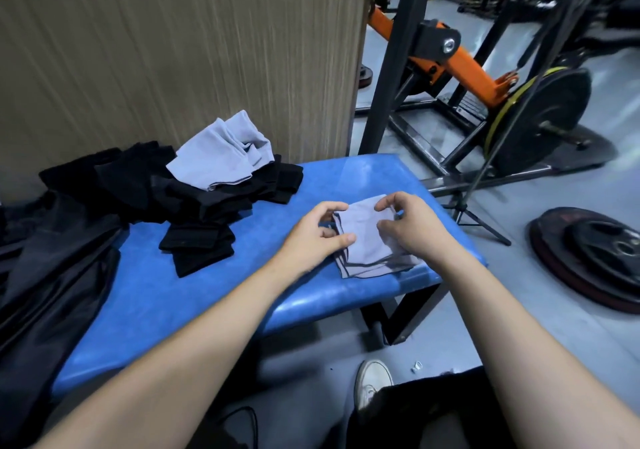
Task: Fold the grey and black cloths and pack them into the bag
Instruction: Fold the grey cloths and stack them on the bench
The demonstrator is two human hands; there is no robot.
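Folding step: small grey dark-edged cloth [363,237] lies part-folded at right end of blue padded bench [194,296]. Left hand [317,232] pinches its left edge, right hand [412,227] fingers curled on its right. Next, probably: flatten, then stack. Black folded cloths [199,244] wait left; bag unclear.

Blue padded bench [214,296]; weight plates [588,254] on floor; orange machine [464,64].

My one view: head cam, wide-angle, looking forward and down, close over the bench [194,296]; gym floor [512,310] far right.
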